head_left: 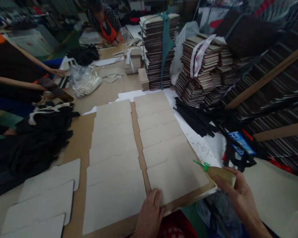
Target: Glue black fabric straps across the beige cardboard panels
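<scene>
My right hand [238,190] is wrapped round a squeeze bottle [222,175] with a thin green nozzle and yellowish contents. The bottle lies almost level over the table's right edge, nozzle pointing left above the nearest panel. My left hand [150,213] rests on the near edge of the table, its fingers laid flat by the gap between two columns of overlapping beige card panels. The left column [111,148] and the right column [159,132] both run away from me on a brown board [75,145]. Their front panels lie closest to my left hand.
More panels [39,205] overlap at lower left. Black fabric strips lie in a heap [27,145] on the left and a bundle [193,115] on the right. Tied stacks [159,53] of panels stand behind. Co-workers' arms [39,66] reach in at left; another person [106,26] works at the back.
</scene>
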The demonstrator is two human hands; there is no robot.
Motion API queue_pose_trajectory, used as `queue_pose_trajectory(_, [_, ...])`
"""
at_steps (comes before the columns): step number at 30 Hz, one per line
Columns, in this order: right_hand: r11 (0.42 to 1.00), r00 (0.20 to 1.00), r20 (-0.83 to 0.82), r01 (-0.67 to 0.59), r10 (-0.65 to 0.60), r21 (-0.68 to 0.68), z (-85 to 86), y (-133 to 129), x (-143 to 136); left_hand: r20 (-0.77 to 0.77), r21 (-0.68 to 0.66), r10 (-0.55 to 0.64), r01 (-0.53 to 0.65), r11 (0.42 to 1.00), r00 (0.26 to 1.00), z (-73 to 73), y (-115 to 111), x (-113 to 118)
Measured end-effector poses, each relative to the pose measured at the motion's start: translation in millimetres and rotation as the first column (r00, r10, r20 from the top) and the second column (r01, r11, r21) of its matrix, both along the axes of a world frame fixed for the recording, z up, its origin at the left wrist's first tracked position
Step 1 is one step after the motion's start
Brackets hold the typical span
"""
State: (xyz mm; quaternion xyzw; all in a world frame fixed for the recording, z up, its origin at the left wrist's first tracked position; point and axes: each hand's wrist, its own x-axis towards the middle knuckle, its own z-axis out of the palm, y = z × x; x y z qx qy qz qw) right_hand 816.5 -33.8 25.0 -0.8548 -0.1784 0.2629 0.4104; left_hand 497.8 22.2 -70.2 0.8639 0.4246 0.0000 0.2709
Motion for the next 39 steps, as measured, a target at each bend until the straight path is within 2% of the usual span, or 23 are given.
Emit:
queue_pose_trajectory(3, [0.996,0.996,0.051,-0.077,0.08,-0.048,-13.7,-13,16,-0.132,0.052,-0.007,0.014,0.999,0.991,0.0,-3,14])
queue_pose_trajectory(6, [0.976,0.974,0.067,-0.217,0.215,0.028,-30.3,-17,22,-0.221,0.141,-0.039,0.072,0.987,0.974,-1.1,-7,23])
queue_pose_trajectory(9, [0.94,0.938,0.103,-0.337,0.33,0.059,-42.9,-17,23,-0.265,0.224,-0.057,0.119,0.967,0.963,-4.5,-12,25])
queue_pose_trajectory(12, [0.908,0.899,0.161,-0.418,0.408,0.037,-47.6,-15,23,-0.283,0.286,-0.07,0.154,0.946,0.957,-7.8,-13,21])
queue_pose_trajectory(15, [0.881,0.864,0.2,-0.474,0.462,0.01,-47.1,-14,23,-0.269,0.317,-0.118,0.203,0.927,0.956,-11.0,-13,18])
queue_pose_trajectory(18, [0.863,0.838,0.229,-0.505,0.495,-0.016,-46.9,-12,23,-0.227,0.366,-0.124,0.203,0.908,0.966,-15.2,-17,17])
queue_pose_trajectory(23, [0.834,0.786,0.3,-0.548,0.541,-0.069,-46.8,-6,25,-0.061,0.444,-0.029,0.053,0.894,0.998,-23.9,-24,19])
queue_pose_trajectory(28, [0.795,0.709,0.369,-0.579,0.601,-0.182,-33.0,-1,26,0.069,0.471,0.003,-0.035,0.882,0.998,-30.3,-25,20])
queue_pose_trajectory(33, [0.785,0.698,0.363,-0.573,0.618,-0.236,-23.1,-2,27,0.088,0.493,-0.021,-0.025,0.869,0.996,-32.3,-24,19])
queue_pose_trajectory(39, [0.757,0.685,0.327,-0.618,0.651,-0.211,-24.1,-3,20,0.097,0.523,-0.035,-0.021,0.852,0.995,-36.4,-25,18])
